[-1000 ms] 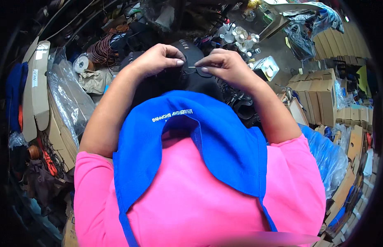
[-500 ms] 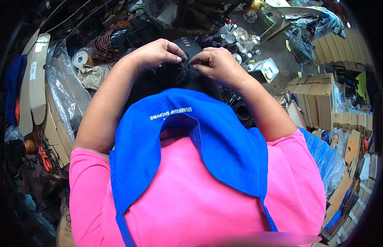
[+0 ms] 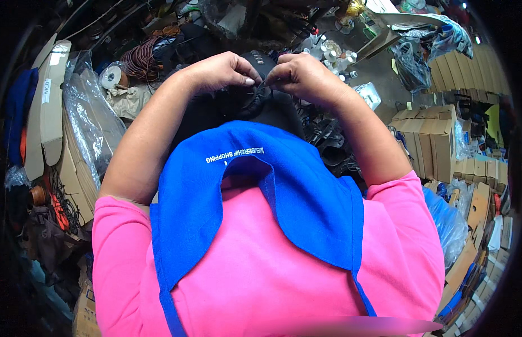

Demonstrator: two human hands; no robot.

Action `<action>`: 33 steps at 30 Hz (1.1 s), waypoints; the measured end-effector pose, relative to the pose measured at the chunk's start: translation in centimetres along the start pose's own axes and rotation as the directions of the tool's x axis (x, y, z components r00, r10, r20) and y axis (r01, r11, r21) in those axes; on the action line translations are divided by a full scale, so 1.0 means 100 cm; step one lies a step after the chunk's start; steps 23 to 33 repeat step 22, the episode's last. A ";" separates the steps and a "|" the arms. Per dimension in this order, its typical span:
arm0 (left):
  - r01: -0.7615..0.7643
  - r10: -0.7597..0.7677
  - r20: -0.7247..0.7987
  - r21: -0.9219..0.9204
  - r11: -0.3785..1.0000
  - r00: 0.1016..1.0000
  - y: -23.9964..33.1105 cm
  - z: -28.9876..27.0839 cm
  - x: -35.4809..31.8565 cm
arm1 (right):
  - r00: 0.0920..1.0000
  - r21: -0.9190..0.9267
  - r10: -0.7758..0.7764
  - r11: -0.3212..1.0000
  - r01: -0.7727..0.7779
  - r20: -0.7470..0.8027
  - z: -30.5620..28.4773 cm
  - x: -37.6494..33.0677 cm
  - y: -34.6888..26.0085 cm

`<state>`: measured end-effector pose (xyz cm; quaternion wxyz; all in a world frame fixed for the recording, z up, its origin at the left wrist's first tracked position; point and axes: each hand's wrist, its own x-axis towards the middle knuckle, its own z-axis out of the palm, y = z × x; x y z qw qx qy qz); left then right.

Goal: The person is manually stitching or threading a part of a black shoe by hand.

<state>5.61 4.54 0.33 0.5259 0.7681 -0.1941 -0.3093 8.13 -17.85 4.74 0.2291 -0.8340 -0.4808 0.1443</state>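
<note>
A black shoe with pale marks on its upper side lies over my dark-clad lap, and its lower part shows a ridged, laced or stitched edge. My left hand reaches to it from the left, thumb and forefinger pinched at the shoe's edge; what they grip is too small to make out. Close beside it, my right hand pinches a thin dark strand between thumb and forefinger. Both sets of fingertips nearly meet above the shoe. A blue apron covers my front, below the hands.
At the left lie a coil of brown cord, a tape roll, clear plastic sheeting and cardboard. Several white bottles stand ahead to the right. Cardboard boxes and a blue plastic-wrapped bundle fill the right side.
My right hand has shifted slightly up and right, with its fingers turned more downward. My left hand has moved only a little and stays at the shoe.
</note>
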 end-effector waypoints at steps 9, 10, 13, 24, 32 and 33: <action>-0.031 0.031 0.030 0.011 0.999 0.999 -0.002 0.001 0.001 | 0.969 0.391 0.146 0.895 -0.215 0.199 0.013 -0.008 0.029; -0.034 0.034 0.039 0.013 0.999 0.999 0.000 0.000 0.001 | 0.969 0.389 0.145 0.896 -0.214 0.199 0.014 -0.007 0.035; -0.013 0.012 0.034 0.007 1.000 0.999 0.001 0.002 0.001 | 0.972 0.487 0.062 0.857 -0.168 0.227 0.020 -0.004 0.047; 0.018 -0.014 -0.044 0.086 0.996 0.999 -0.007 0.005 0.002 | 0.933 0.571 0.223 0.742 -0.351 0.284 0.028 0.000 0.029; 0.018 -0.014 -0.044 0.086 0.996 0.999 -0.007 0.005 0.002 | 0.933 0.571 0.223 0.742 -0.351 0.284 0.028 0.000 0.029; 0.018 -0.014 -0.044 0.086 0.996 0.999 -0.007 0.005 0.002 | 0.933 0.571 0.223 0.742 -0.351 0.284 0.028 0.000 0.029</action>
